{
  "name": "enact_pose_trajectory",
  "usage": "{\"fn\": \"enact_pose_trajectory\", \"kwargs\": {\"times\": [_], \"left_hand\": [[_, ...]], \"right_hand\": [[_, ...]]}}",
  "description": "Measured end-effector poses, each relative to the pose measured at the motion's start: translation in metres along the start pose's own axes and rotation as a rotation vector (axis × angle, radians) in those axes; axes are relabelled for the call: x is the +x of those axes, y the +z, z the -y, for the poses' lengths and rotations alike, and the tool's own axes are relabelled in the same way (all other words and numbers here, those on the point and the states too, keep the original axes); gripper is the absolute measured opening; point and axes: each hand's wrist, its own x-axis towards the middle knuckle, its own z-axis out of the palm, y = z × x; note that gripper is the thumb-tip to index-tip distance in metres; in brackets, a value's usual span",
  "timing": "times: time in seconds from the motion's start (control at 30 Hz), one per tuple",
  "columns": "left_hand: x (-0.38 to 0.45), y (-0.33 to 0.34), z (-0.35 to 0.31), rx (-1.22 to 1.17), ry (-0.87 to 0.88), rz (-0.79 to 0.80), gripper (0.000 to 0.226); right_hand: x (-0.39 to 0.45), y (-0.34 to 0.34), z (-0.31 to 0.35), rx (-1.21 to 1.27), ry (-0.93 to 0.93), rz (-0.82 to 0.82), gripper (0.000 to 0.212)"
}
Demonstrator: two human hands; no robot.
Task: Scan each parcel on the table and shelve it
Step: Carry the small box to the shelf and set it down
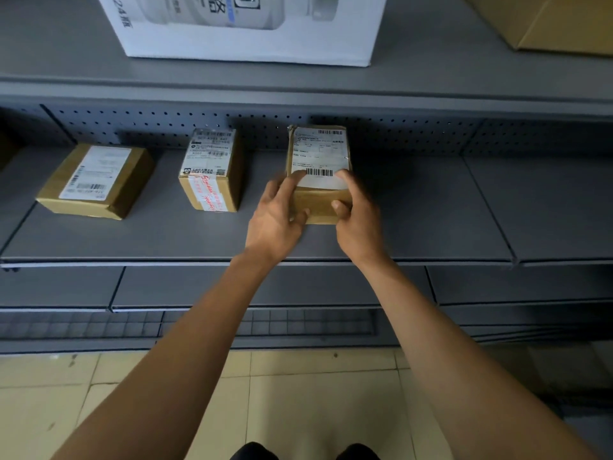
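Left hand [277, 215] and right hand [356, 212] gripped near end of flat brown cardboard parcel [319, 161], resting on smooth grey metal shelf [414, 224].

Middle shelf [414, 227]: three small brown labelled parcels, one at left [96, 180], one at centre [210, 171], one at right [318, 161], with two hands on the last, left hand [277, 217] and right hand [356, 217]. Upper shelf [66, 61]: one large white printed carton [245, 24] and one plain brown carton [564, 24], partly out of frame.
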Motion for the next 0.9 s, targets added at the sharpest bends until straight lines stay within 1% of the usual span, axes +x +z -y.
{"fn": "enact_pose_trajectory", "kwargs": {"times": [0.07, 0.13, 0.2, 0.27, 0.37, 0.47, 0.53, 0.63, 0.73, 0.83, 0.9], "left_hand": [[-0.006, -0.005, -0.006, 0.013, -0.015, 0.014, 0.068], [-0.015, -0.015, -0.011, 0.056, -0.014, -0.012, 0.068], [-0.030, -0.028, -0.016, 0.080, -0.009, -0.055, 0.061], [-0.050, -0.042, -0.023, 0.084, -0.026, -0.060, 0.053], [-0.084, -0.064, -0.035, 0.111, -0.084, -0.022, 0.045], [-0.115, -0.091, -0.050, 0.104, -0.114, -0.021, 0.041], [-0.134, -0.113, -0.060, 0.134, -0.134, -0.029, 0.038], [-0.163, -0.150, -0.072, 0.196, -0.148, -0.041, 0.034], [-0.189, -0.194, -0.078, 0.239, -0.181, -0.066, 0.039], [-0.214, -0.240, -0.076, 0.269, -0.251, -0.123, 0.050], [-0.234, -0.276, -0.071, 0.282, -0.308, -0.164, 0.053]], "right_hand": [[-0.002, -0.008, 0.005, -0.010, 0.029, 0.033, 0.054], [-0.010, -0.017, 0.012, 0.008, 0.064, 0.038, 0.052], [-0.025, -0.028, 0.019, 0.018, 0.076, 0.002, 0.046], [-0.045, -0.039, 0.029, 0.031, 0.067, -0.006, 0.042], [-0.075, -0.052, 0.051, -0.003, -0.011, 0.060, 0.040], [-0.099, -0.061, 0.081, -0.043, -0.084, 0.121, 0.041], [-0.111, -0.065, 0.106, -0.036, -0.106, 0.150, 0.041], [-0.123, -0.064, 0.149, -0.005, -0.119, 0.239, 0.042], [-0.133, -0.058, 0.197, 0.037, -0.135, 0.334, 0.045], [-0.141, -0.043, 0.243, 0.050, -0.170, 0.404, 0.047], [-0.148, -0.026, 0.278, 0.064, -0.197, 0.455, 0.047]]}}
